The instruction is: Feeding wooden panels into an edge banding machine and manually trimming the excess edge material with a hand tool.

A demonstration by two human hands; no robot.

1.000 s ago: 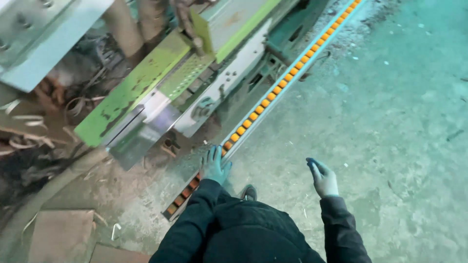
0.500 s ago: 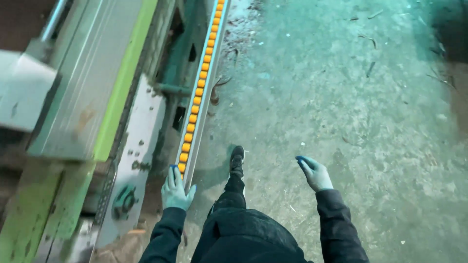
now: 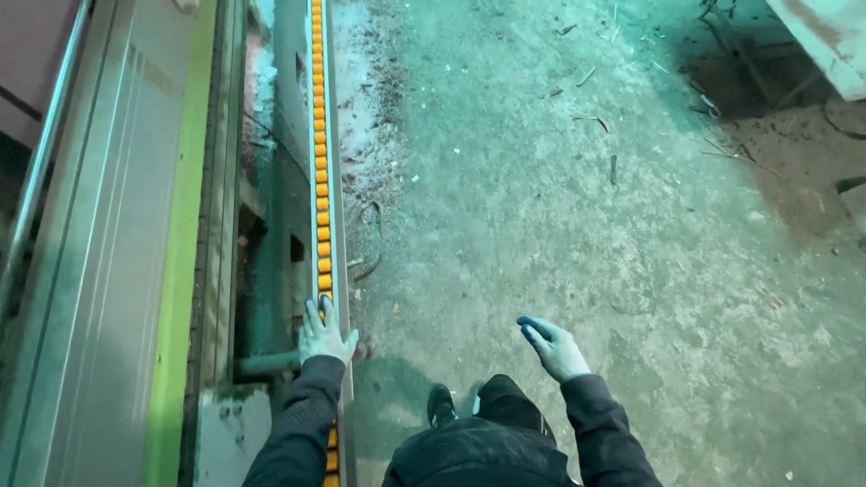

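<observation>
Head view, looking straight down at a workshop floor. Left hand [image 3: 325, 335]: gloved in pale fabric with blue fingertips, lower left of centre, laid flat with fingers spread on the roller rail [image 3: 321, 180]; it grips nothing. Roller rail: a narrow metal track carrying a single row of small orange rollers, running from the top edge of the frame down past the left hand to the bottom edge, where the dark left sleeve [image 3: 298, 424] covers part of it. Right hand [image 3: 552, 346]: same kind of glove, lower centre-right, hanging free above the concrete floor [image 3: 559, 198], well apart from the rail; fingers loosely curled and empty, touching nothing. Machine bed [image 3: 99, 271]: long grey metal body with a yellow-green strip along its edge, filling the left third of the frame, just beside the rail. Green pipe [image 3: 266, 362]: short horizontal bar at the machine's frame, just left of the left hand's wrist. Concrete floor: greenish, dusty, scattered with wood splinters and chips, thickest toward the upper right. Shoe [image 3: 440, 406]: dark, at the bottom centre between the two arms, on the floor. Pale panel [image 3: 825, 41]: slanted corner of a light-coloured object in the upper right corner; its kind cannot be told.
</observation>
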